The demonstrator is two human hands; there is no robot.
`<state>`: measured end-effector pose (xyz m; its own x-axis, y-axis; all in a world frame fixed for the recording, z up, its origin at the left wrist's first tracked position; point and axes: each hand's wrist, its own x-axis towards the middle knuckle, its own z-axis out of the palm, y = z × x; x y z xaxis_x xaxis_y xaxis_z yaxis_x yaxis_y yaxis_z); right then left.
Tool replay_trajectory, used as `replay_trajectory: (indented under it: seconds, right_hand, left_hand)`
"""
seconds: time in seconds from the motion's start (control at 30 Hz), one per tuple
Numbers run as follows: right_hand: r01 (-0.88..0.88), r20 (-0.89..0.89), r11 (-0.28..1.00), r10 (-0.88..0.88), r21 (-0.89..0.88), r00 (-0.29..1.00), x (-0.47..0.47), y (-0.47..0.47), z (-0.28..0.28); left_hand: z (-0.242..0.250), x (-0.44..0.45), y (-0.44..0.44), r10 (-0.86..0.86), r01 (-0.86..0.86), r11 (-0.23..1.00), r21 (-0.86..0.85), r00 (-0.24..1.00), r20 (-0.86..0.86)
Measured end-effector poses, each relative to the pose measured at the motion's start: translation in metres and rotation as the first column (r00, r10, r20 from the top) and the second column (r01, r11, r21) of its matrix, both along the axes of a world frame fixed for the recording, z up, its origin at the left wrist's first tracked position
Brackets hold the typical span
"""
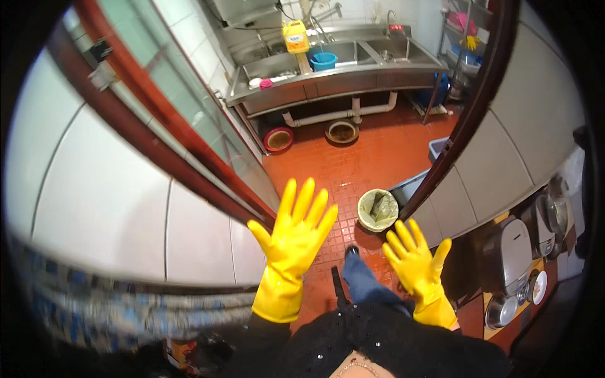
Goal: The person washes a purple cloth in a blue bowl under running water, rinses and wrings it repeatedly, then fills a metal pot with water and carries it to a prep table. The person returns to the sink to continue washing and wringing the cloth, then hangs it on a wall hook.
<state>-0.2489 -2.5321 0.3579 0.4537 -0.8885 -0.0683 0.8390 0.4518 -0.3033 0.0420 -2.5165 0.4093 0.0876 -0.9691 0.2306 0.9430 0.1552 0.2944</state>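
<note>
My left hand (294, 236), in a long yellow rubber glove, is raised palm up with the fingers spread. It holds nothing and is nearest to the dark red door frame (215, 198) on the left. My right hand (416, 267) wears a matching yellow glove, also palm up with fingers apart and nothing in it. Just beyond it a round waste bin (378, 210) with a pale yellow liner stands on the floor by the right door post (465, 127). The two hands are apart from each other.
Beyond the doorway stands a stainless steel sink (340, 84) bearing a yellow jug (296, 37) and a blue bucket (324, 61). Two basins, one red-rimmed (279, 140), sit under it on the wet-looking red tiled floor (307, 163). Rice cookers (508, 255) and metal bowls (501, 311) stand at right.
</note>
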Motion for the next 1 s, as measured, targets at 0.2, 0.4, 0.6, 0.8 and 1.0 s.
replay_trajectory:
  seconds: [0.2, 0.4, 0.6, 0.8, 1.0]
  right_hand:
    - [0.052, 0.221, 0.994, -0.071, 0.092, 0.973, 0.095, -0.188, 0.006]
    - [-0.094, 0.309, 0.931, 0.211, -0.352, 0.927, 0.227, -0.378, 0.074]
    - [-0.718, -0.778, 0.332, -0.087, -0.612, 0.623, 0.299, -0.523, 0.077]
    - [-0.776, -0.717, 0.429, -0.695, -0.463, 0.044, 0.316, -0.646, 0.054]
    - [-0.615, -0.753, 0.678, -0.628, -0.404, -0.198, 0.295, -0.778, 0.036]
  left_hand:
    - [-0.013, 0.044, -0.172, -0.068, 0.068, 0.995, 0.066, 0.998, -0.012]
    - [-0.044, 0.135, -0.282, -0.004, 0.007, 0.99, 0.139, 1.0, -0.022]
    - [-0.083, 0.214, -0.435, -0.006, 0.036, 0.983, 0.179, 0.986, -0.166]
    - [-0.059, 0.278, -0.621, -0.164, 0.193, 0.967, 0.169, 0.972, -0.171]
    - [-0.061, 0.317, -0.782, -0.144, 0.17, 0.952, 0.255, 0.983, -0.118]
